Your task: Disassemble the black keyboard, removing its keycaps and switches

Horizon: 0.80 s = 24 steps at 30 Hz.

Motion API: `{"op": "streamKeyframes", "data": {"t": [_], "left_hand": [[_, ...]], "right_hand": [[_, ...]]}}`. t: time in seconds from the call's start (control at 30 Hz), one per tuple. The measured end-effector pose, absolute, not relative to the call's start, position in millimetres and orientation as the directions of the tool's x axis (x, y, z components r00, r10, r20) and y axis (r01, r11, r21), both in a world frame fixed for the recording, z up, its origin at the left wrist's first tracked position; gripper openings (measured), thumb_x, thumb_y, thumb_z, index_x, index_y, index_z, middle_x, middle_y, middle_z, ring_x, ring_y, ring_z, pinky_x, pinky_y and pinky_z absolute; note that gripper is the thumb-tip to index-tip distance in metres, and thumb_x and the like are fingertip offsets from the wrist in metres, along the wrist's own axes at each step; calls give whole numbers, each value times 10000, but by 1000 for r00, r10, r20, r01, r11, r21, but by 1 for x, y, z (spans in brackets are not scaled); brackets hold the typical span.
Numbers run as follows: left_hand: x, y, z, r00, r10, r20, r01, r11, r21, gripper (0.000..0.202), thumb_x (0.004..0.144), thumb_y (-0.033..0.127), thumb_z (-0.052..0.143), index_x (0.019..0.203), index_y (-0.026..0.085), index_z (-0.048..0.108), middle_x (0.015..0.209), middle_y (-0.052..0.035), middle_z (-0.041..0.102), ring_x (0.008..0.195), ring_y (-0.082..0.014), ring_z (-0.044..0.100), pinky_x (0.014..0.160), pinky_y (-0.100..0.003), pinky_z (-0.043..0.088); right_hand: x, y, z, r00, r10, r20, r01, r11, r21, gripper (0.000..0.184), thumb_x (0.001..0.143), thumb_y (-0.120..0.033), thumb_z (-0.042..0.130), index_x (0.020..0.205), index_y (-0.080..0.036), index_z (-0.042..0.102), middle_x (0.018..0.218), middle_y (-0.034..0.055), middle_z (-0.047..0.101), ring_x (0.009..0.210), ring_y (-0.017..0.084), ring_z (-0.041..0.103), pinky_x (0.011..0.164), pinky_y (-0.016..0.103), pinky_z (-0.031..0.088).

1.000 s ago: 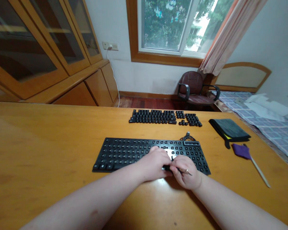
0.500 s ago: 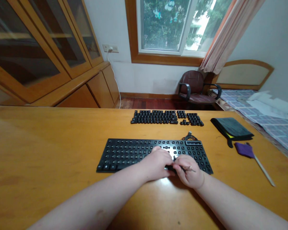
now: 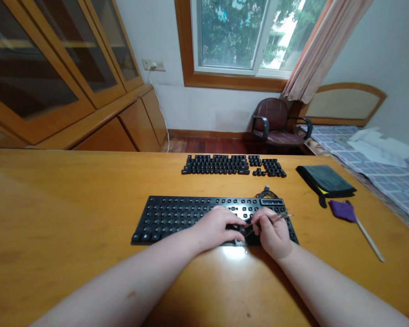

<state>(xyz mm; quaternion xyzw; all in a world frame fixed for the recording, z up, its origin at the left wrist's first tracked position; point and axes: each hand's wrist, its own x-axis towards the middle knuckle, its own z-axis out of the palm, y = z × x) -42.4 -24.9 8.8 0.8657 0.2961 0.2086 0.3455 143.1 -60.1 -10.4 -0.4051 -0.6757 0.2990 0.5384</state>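
Note:
A black keyboard (image 3: 177,218) with most of its keycaps off lies on the wooden desk, a few caps still on its lower left corner. My left hand (image 3: 216,229) rests over its right-middle part, thumb and forefinger apart around a dark spot. In my right hand (image 3: 274,231), a slim tool (image 3: 278,217) with a dark shaft and thin metal end is pinched. Its lower tip points down-left between the left fingertips, close to the keyboard. What the tip touches is too small to make out. Loose black keycaps (image 3: 216,164) lie in rows behind the keyboard.
The keyboard's coiled cable (image 3: 267,193) lies behind its right end. On the right are a dark folded cloth (image 3: 327,179), a purple cloth piece (image 3: 342,210) and a pale stick (image 3: 370,239). Beyond the desk stand a chair (image 3: 274,118) and a bed (image 3: 357,141).
My right hand has turned, so the tool's metal end now points up and to the right instead of down-right. The left thumb and forefinger have spread apart. The view has shifted slightly.

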Motion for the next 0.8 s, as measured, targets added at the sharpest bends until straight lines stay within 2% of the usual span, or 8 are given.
{"op": "streamKeyframes", "data": {"t": [0.07,0.17,0.27,0.33,0.43,0.53,0.63,0.8], "left_hand": [[-43,-25,9,724,674,150,363,-557,747,363,673,371,736,1001,226,679,925,-15,706,888,-157,612,850,-277,415],[-43,-26,10,689,718,98,375,-469,799,391,675,308,742,1048,226,658,891,-6,697,820,-143,615,789,-262,458],[-41,-27,8,619,784,53,352,-337,873,368,683,246,728,1039,206,645,872,3,677,766,-127,607,741,-246,479],[-41,-28,6,583,811,49,316,-282,906,295,675,235,727,956,184,653,857,2,666,765,-128,599,737,-248,478],[-40,-27,4,539,841,47,280,-231,932,247,635,239,752,835,167,627,791,9,637,740,-132,582,716,-253,467],[-41,-27,4,480,876,46,252,-188,949,289,589,252,778,782,168,580,752,18,607,722,-136,564,696,-255,453],[-42,-27,6,454,889,60,206,-170,964,312,574,266,786,759,171,554,736,26,591,701,-132,551,683,-253,441],[-43,-29,9,447,891,82,263,-219,940,325,549,286,800,717,178,543,714,43,570,692,-126,524,658,-241,411]], "right_hand": [[142,-57,-11,-36,905,423,134,424,-896,317,932,-343,370,714,-186,539,435,-46,440,362,97,400,388,222,325],[143,-54,-12,6,908,418,70,417,-906,326,932,-355,376,713,-184,547,448,-43,431,372,96,393,389,224,315],[146,-52,-12,96,844,528,152,511,-846,346,928,-343,384,671,-189,557,533,-6,473,473,120,459,469,259,384],[150,-52,-9,120,757,642,274,597,-754,331,923,-321,388,684,-194,577,655,39,540,625,163,541,599,321,455],[156,-53,-1,-44,668,743,444,680,-584,214,907,-234,414,903,-214,627,836,74,593,792,198,584,722,371,486],[160,-52,9,-338,658,673,521,726,-449,281,881,-167,456,1112,-248,593,930,73,599,837,182,596,726,326,509],[159,-47,14,-510,657,555,524,749,-405,335,865,-190,516,1192,-253,551,1006,78,605,886,177,603,753,307,523],[154,-43,12,-580,634,511,492,773,-401,331,868,-188,526,1194,-244,543,992,69,632,900,161,610,766,286,526]]}}
